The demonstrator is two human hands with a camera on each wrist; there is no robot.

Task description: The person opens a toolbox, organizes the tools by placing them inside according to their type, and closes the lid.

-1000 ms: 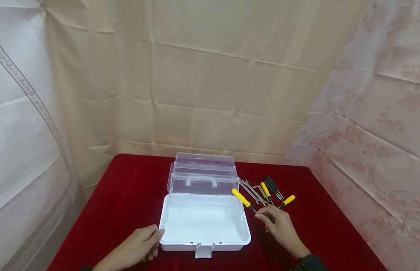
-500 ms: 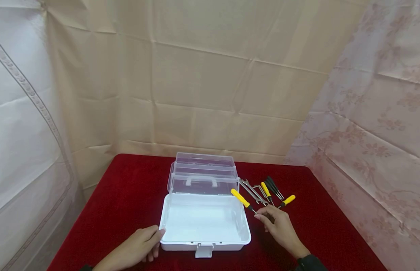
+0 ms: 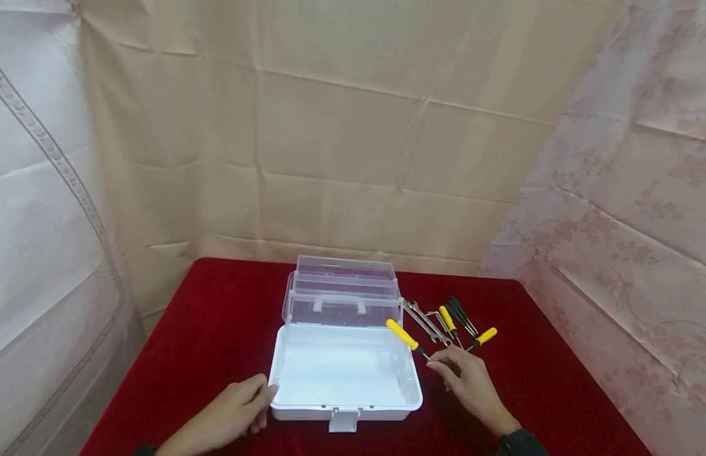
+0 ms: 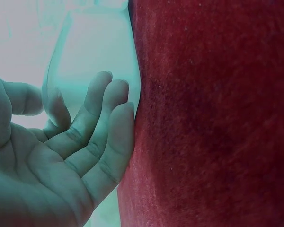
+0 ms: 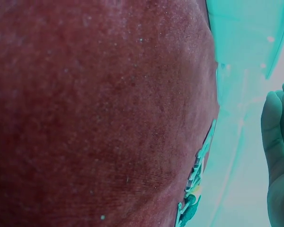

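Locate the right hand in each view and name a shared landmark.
Head: the right hand, lower right, beside the white box, holding a yellow-handled screwdriver.
Left wrist: not in it.
Right wrist: cut off by the right edge, lower half.
Shared landmark: red cloth.

Yellow-handled screwdriver (image 3: 403, 334) aslant, apparently above the right side of the open white toolbox (image 3: 301, 415).
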